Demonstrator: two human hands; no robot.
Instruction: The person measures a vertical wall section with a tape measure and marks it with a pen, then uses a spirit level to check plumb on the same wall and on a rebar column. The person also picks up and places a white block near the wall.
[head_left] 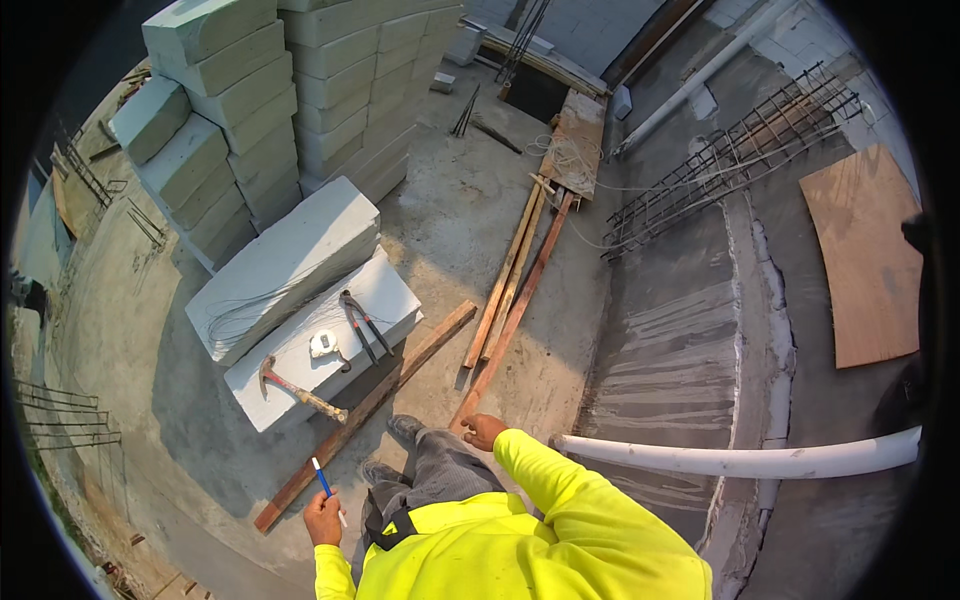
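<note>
My left hand (323,520) is closed around a blue and white marker (324,482), which points up at a slant. My right hand (486,432) has its fingers curled at the near end of a long reddish wooden board (518,325); the fingertips show only in part. Ahead of my left hand, a thick wooden beam (370,410) lies diagonally on the floor. Beyond it, a claw hammer (300,388), a white tape measure (323,344) and dark-handled pliers or cutters (364,325) rest on a white block (395,290).
Another white block (290,255) carries loose wire (240,312). Tall stacks of blocks (335,90) stand behind. Two timber strips (508,285) lie beside the board. To the right are a white pipe (740,458), a rebar cage (730,150) and a plywood sheet (865,260).
</note>
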